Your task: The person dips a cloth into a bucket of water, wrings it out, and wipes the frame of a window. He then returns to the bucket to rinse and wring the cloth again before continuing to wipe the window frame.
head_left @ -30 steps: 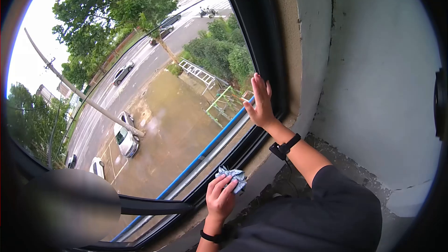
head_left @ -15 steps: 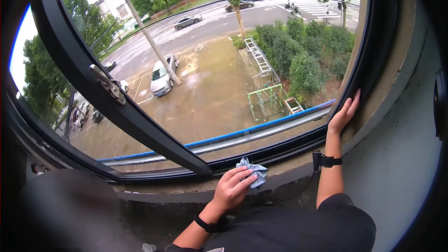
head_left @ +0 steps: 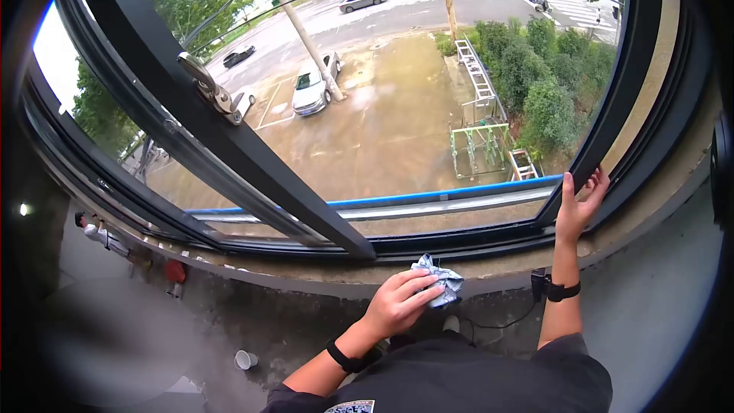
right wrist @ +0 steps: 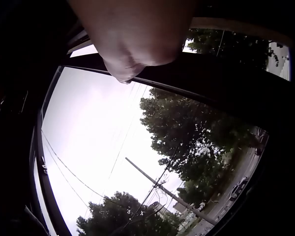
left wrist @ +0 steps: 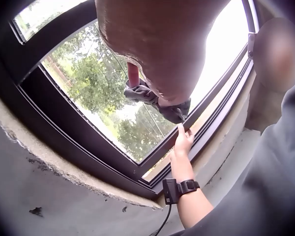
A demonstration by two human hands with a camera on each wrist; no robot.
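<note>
In the head view, my left hand point(head_left: 397, 304) grips a crumpled light blue-grey cloth point(head_left: 442, 281) just in front of the sill. The cloth looks like a dark bunched rag point(left wrist: 173, 110) past the fingers in the left wrist view. My right hand point(head_left: 579, 210) is at the lower right of the dark-framed sliding window sash point(head_left: 621, 84), thumb on one side of its upright and fingers round the other. The left wrist view also has this right hand point(left wrist: 183, 142) against the frame. In the right wrist view, the hand point(right wrist: 137, 44) overlaps the dark frame.
A metal handle point(head_left: 210, 88) sits on the sash's left upright. The rough sill point(head_left: 520, 274) curves along below the track. A white cup point(head_left: 245, 359) stands on the floor, and another person point(head_left: 107, 235) is at far left. Outside lie a parking area and road.
The head view has swung round, showing more floor. The sash has slid left, leaving a gap at its right side. My right hand has shifted onto its upright; the cloth stays in my left hand.
</note>
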